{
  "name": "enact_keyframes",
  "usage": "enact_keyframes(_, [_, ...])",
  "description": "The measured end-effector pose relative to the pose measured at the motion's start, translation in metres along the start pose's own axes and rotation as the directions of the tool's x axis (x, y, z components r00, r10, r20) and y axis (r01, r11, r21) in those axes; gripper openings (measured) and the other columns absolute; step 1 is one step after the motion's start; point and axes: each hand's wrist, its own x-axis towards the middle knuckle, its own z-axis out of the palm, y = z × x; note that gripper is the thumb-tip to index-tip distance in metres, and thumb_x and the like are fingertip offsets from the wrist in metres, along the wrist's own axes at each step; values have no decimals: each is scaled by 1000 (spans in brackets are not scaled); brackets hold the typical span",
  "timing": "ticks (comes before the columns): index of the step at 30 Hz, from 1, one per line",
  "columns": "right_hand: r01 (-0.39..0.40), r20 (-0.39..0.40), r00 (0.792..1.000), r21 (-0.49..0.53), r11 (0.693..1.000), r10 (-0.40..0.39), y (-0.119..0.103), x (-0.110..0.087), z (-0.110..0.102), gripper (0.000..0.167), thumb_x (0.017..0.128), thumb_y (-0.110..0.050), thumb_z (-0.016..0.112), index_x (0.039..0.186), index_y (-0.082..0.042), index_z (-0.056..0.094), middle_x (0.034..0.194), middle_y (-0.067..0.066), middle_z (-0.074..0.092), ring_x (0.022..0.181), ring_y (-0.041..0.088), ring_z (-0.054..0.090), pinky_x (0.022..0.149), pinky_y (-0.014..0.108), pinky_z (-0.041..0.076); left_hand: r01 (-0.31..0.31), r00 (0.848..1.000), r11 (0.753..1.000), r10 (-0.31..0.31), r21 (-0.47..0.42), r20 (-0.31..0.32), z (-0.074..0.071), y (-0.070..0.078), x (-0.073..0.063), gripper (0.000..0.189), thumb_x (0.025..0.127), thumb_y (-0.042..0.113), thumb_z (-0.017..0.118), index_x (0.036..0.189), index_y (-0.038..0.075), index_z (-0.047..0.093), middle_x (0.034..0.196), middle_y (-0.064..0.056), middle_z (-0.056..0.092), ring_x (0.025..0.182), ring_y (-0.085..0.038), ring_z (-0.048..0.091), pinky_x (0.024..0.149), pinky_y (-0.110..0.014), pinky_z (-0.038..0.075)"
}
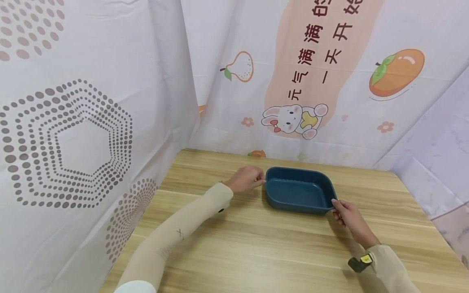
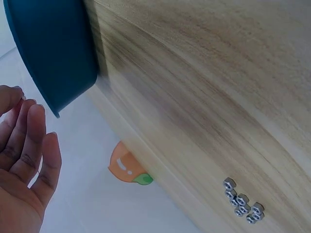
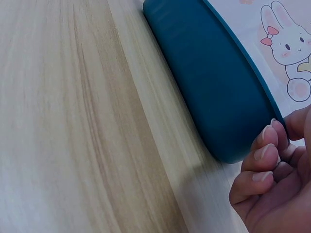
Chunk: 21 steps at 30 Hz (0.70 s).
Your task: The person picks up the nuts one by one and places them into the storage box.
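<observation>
While right hand pinches teal storage bin, long axis runs leftward from fingers; left hand loosely curled beside opposite end.

The tray near the table's back edge looks like smooth plastic, matt on its outer walls, with a soft sheen on its inside floor. The table has a wood-grain surface, satiny, with pale glare toward its front edge. Small nuts by the back edge are shiny metal. Along the left and back edges hang cloth-like curtains, matt and lightly creased. The sleeves look like smooth, matt stretch cloth.
</observation>
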Motion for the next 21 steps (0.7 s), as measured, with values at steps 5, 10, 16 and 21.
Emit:
enact_keyframes(5, [-1, -5, 1000, 2, 1000, 1, 3, 2, -1, 58, 110, -47, 43, 97, 8, 55, 74, 0, 52, 58, 10, 46, 53, 26, 42, 3, 1000, 1000, -3, -1, 13, 1, 5, 1, 13, 100, 25, 71, 90, 16, 71, 82, 10, 64, 70, -4, 55, 64, -19, 47])
enact_keyframes(10, [-2, -6, 1000, 1, 1000, 2, 5, 3, -1, 58, 110, -47, 44, 97, 8, 55, 73, 0, 52, 58, 11, 46, 52, 26, 42, -1, 1000, 1000, 1, 4, 19, 1, 11, 3, 15, 100, 25, 71, 90, 15, 72, 81, 9, 64, 68, -5, 55, 63, -18, 46])
enact_keyframes(16, [-1, -3, 1000, 4, 1000, 1, 5, 3, 0, 58, 110, -47, 44, 97, 8, 54, 73, 0, 51, 58, 11, 46, 52, 27, 42, -3, 999, 1000, 2, 16, 52, 5, 13, 6, 14, 100, 26, 70, 95, 15, 75, 86, 9, 68, 73, -2, 57, 66, -17, 48])
enact_keyframes(21, [3, -6, 1000, 10, 1000, -3, 4, 2, 0, 58, 110, -47, 44, 96, 8, 54, 73, 0, 51, 58, 11, 46, 52, 27, 42, -5, 997, 1000, 4, 6, 72, 6, 14, 7, 13, 100, 25, 71, 96, 15, 77, 88, 9, 70, 75, -1, 59, 67, -17, 49])
